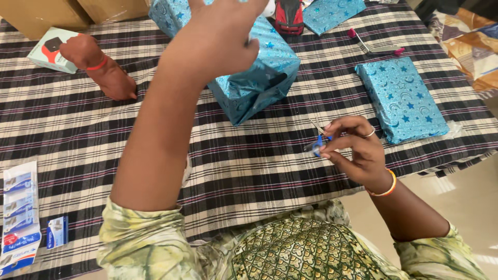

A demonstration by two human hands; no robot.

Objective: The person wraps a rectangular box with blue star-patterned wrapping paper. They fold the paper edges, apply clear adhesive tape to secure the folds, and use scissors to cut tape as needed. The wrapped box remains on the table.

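My left hand (pixel 220 31) is raised over a box wrapped in shiny blue star-patterned paper (pixel 259 78) at the middle of the checked tablecloth (pixel 249 166); the fingers are blurred, and whether they grip anything is unclear. Closer to me, my right hand (pixel 355 148) pinches a small pair of blue-handled scissors (pixel 317 140), blades pointing up and left, just above the cloth. A second blue wrapped box (pixel 402 98) lies flat to the right of that hand.
Another person's hand (pixel 98 67) with a red bangle rests at the far left beside a small white and red box (pixel 49 49). Packets (pixel 19 218) lie at the near left. A red toy car (pixel 289 15), another wrapped parcel (pixel 332 13) and a stapler (pixel 376 46) sit at the back.
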